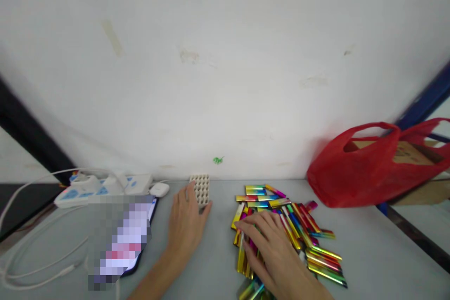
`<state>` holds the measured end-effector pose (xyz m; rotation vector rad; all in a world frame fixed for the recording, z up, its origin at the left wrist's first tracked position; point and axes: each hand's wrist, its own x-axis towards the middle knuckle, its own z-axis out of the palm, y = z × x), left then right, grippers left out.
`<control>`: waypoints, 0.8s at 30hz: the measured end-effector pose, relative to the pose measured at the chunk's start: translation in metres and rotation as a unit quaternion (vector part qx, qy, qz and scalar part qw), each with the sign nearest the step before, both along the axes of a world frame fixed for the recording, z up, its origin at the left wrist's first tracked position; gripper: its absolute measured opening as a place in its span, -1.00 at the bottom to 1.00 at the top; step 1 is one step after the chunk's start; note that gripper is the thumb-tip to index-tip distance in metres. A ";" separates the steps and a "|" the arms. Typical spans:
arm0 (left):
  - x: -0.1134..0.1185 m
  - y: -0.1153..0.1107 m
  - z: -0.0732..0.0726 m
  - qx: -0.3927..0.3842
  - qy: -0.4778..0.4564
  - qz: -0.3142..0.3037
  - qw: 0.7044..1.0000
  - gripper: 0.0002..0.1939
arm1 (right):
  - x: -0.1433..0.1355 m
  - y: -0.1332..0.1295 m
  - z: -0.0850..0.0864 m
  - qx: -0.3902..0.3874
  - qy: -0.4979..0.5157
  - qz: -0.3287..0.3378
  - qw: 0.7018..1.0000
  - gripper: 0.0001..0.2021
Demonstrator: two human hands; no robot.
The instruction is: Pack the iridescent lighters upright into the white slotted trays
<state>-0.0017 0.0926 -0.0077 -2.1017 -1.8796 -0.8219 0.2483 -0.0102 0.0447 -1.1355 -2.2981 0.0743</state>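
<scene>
White wall (246, 79) behind both grips, scuffed, w/ yellowish tape residue up and left of the left grip (186, 213) and a small green mark (218, 160) low down, between the grips. Grey desk (218, 262) under both, back edge near the wall; dark slanted bar (31, 126) far left of left grip, blue one (427, 96) far right of right grip (251, 232). Light soft, fairly even.

At right, a red bag (355, 173) with cardboard (411, 152) inside; at left, a power strip (140, 183), white cables (68, 269) and a lit phone (138, 239).
</scene>
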 end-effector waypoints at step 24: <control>-0.024 -0.076 0.012 0.059 0.018 -0.021 0.998 -0.47 | -0.001 -0.004 -0.002 0.015 -0.005 -0.008 1.000 -0.48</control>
